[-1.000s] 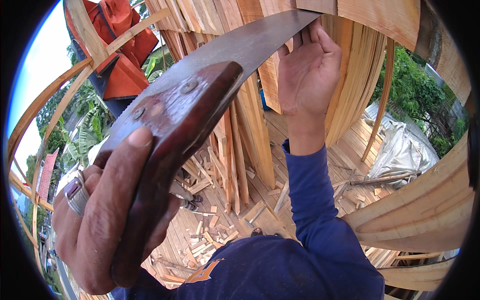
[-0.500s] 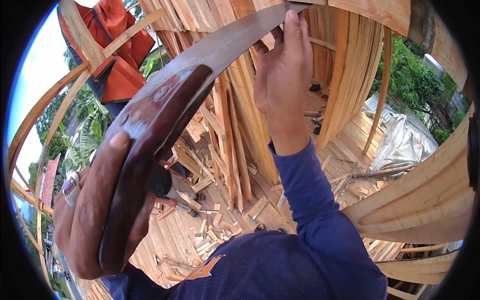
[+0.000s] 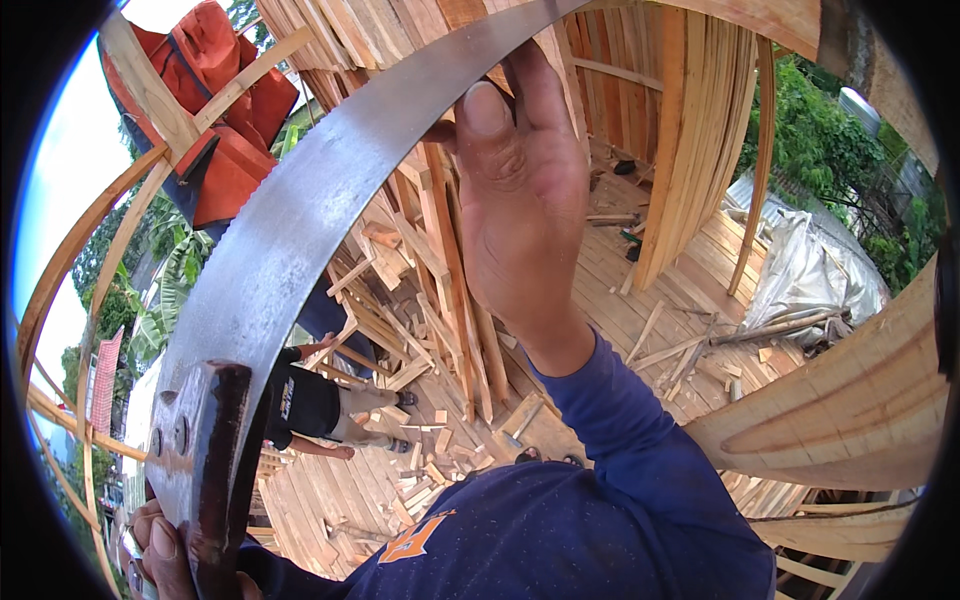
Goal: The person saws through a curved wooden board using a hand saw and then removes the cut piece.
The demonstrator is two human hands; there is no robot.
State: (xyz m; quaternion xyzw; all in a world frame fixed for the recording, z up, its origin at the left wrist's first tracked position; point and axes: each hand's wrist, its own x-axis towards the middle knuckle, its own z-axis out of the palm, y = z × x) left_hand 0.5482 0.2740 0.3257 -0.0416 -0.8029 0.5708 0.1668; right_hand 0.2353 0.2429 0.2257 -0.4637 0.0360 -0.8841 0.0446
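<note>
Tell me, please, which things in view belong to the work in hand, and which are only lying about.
In use:
handsaw
left hand, gripping its dark handle
right hand, at the blade

Apparently just lying about:
wood scraps on the plank floor
crumpled pale sheet

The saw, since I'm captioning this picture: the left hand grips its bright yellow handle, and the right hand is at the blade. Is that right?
Not quite: the head view shows the handle is dark reddish-brown. The left hand does grip it, and the right hand is at the blade.
</note>
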